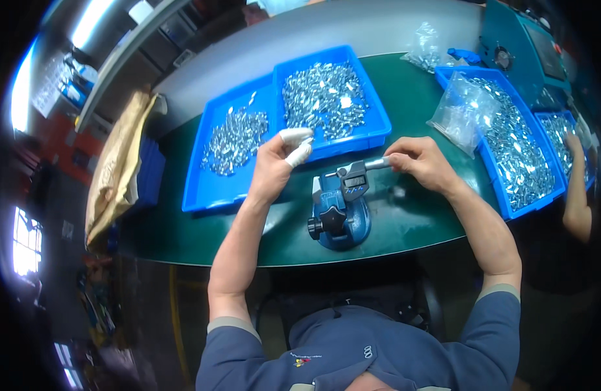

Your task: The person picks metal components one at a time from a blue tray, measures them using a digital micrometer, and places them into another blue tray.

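The micrometer points lengthwise toward the table edge at right; right fingers pinch its thimble; left fingers: grip unclear.

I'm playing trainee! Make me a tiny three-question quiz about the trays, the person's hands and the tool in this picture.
1. Multiple choice: which of the two blue trays straight ahead holds more shiny pieces? A: left. B: right. C: both the same.
2. True or false: the left hand has white fingertip covers.
3. Fill in: the right hand touches the end of a measuring tool with a small digital ____.

Key: 1 B; 2 true; 3 screen.
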`<state>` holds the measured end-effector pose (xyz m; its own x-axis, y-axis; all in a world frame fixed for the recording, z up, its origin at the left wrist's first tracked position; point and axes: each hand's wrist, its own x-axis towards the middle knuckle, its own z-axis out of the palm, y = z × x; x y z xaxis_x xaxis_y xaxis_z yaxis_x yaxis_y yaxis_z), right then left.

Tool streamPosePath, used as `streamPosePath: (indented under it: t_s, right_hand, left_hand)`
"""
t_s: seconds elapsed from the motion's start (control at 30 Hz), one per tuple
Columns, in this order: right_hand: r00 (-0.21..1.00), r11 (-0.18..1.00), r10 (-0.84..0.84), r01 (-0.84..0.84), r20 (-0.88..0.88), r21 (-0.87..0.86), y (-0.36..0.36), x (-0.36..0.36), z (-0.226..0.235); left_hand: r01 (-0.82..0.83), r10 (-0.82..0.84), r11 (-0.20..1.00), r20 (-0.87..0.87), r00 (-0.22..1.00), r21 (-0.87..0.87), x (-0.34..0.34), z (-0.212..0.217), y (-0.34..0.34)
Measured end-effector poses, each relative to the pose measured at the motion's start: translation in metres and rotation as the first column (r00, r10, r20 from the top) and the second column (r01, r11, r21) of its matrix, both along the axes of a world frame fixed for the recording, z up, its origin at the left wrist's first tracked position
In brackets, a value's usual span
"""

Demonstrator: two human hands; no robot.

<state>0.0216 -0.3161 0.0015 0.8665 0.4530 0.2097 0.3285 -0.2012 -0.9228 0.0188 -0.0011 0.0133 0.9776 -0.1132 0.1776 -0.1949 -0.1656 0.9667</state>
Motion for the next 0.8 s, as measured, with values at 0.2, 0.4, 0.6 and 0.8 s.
streamPosePath:
  t_s: [0.2, 0.4, 0.6, 0.8]
  right_hand:
    - [0.999, 1.0, -0.004, 0.003, -0.039, -0.024, 0.001, -0.001, -0.003]
    - [1.0, 1.0, 0.008, -0.009, -0.026, -0.01, 0.004, -0.001, -0.01]
    - [0.999, 0.999, 0.024, -0.023, 0.024, -0.033, 0.006, -0.002, -0.013]
    - [0.999, 0.998, 0.036, -0.035, 0.036, -0.047, 0.006, -0.002, -0.013]
  left_hand:
    - [0.054, -0.056, 0.991, -0.017, 0.998, -0.123, -0.008, -0.011, 0.004]
    - [0.191, -0.212, 0.947, -0.056, 0.976, -0.258, -0.01, -0.011, 0.004]
    - [0.28, -0.295, 0.943, -0.065, 0.953, -0.18, -0.014, -0.002, 0.006]
    - [0.313, -0.314, 0.949, -0.053, 0.948, -0.031, -0.019, -0.006, 0.007]
